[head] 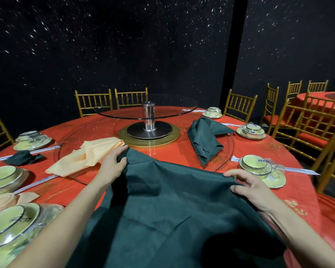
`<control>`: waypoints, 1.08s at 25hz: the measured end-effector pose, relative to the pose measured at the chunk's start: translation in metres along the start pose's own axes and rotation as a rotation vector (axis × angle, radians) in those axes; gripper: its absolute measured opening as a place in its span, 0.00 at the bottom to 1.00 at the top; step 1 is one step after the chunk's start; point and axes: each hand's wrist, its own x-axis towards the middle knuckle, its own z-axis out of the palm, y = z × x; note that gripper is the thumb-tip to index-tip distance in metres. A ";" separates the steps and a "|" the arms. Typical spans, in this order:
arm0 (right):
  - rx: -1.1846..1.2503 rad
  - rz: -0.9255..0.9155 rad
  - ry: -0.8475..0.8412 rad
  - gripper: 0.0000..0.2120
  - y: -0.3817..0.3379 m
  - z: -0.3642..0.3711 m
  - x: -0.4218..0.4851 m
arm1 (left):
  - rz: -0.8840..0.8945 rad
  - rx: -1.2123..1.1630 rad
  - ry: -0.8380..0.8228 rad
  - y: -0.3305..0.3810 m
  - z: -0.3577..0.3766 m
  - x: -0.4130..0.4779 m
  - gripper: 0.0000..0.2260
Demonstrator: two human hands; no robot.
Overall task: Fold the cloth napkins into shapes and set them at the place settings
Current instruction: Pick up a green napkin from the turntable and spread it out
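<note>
A large dark green napkin (174,206) is spread between my arms over the near edge of the red table (259,144). My left hand (112,163) pinches its far left corner near the glass turntable. My right hand (248,186) grips its far right edge with curled fingers. A peach napkin (85,157) lies loose to the left, a second dark green napkin (203,138) lies crumpled to the right, and a small dark green one (22,158) lies at the far left.
A glass lazy Susan (145,111) on a metal post stands at the table's centre. Stacked yellow-green bowls and plates (261,167) sit at settings around the rim, several on the left (6,223). Gold chairs (306,130) ring the table.
</note>
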 end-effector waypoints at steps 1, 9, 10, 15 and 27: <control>-0.072 -0.024 0.024 0.28 -0.002 -0.001 0.002 | 0.007 0.018 0.002 0.000 0.001 0.001 0.21; -0.805 -0.188 0.213 0.15 0.031 -0.022 0.054 | 0.131 0.187 -0.079 0.008 0.024 0.023 0.32; -0.903 -0.187 0.236 0.15 0.041 -0.023 0.062 | 0.134 0.229 -0.100 0.005 0.032 0.029 0.33; -1.258 -0.046 0.119 0.19 0.087 -0.016 0.074 | -0.112 0.602 -0.305 -0.012 0.069 0.026 0.36; -1.077 0.180 -0.341 0.17 0.066 0.078 0.014 | -0.016 0.637 -0.497 0.005 0.073 -0.040 0.28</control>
